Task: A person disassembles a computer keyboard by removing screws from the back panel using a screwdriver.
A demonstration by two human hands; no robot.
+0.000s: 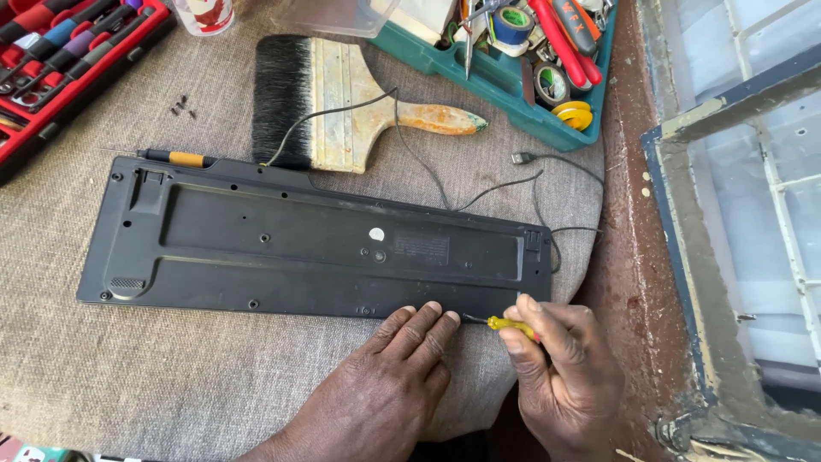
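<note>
Beside keyboard (pixel 316 244) — right hand (pixel 564 376), screwdriver (pixel 505 324)

Keyboards: one black plastic keyboard (pixel 316 248), face down
Brushes: one wide wooden-handled paintbrush (pixel 342 103)
Screwdrivers: one yellow-handled screwdriver (pixel 506 325)
Tool trays: one red (pixel 51 94) far left, one teal (pixel 505 81) far right
Hands: two, left hand (pixel 389 385), right hand (pixel 560 372)

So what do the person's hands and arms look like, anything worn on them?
Both hands are bare: the left hand and right hand show no gloves, rings or watch. No sleeves reach the visible wrists, and the fingernails are short.
</note>
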